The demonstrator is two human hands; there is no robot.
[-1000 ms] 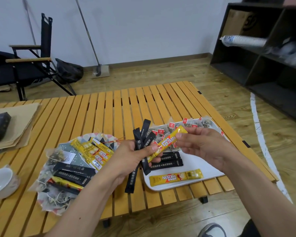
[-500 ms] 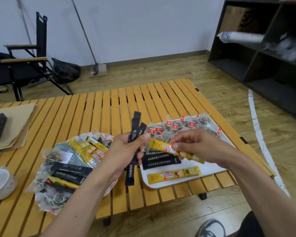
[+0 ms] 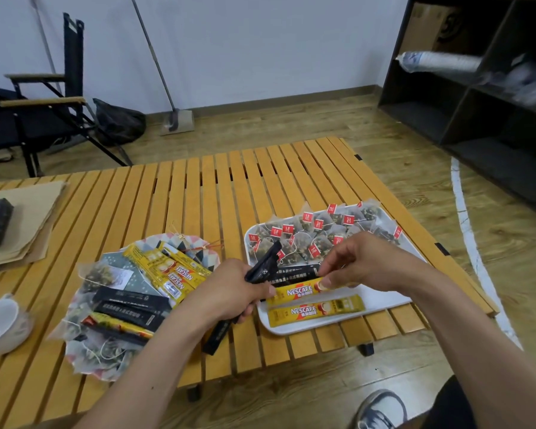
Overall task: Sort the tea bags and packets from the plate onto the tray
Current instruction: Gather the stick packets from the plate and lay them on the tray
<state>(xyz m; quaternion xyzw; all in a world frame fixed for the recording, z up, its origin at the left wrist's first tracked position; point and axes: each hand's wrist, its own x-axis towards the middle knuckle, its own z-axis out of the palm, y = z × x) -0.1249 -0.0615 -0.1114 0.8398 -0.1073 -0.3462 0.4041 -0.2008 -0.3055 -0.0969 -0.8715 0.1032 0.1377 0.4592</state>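
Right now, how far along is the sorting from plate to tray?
Done: tea bags, black sticks and one yellow Nescafe stick lie on the white tray. In hand: the right hand pinches a second yellow stick over the tray; the left hand grips a bundle of black sticks. Left: the plate holds more yellow sticks, black packets and loose tea bags.

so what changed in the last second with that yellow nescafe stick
The right hand drew the yellow Nescafe stick out of the bundle in the left hand, turned it level and lowered it to the white tray, just behind the second Nescafe stick lying there, and still pinches it. Unchanged: the left hand still grips the black sticks; the tea bags and the plate pile stay put.
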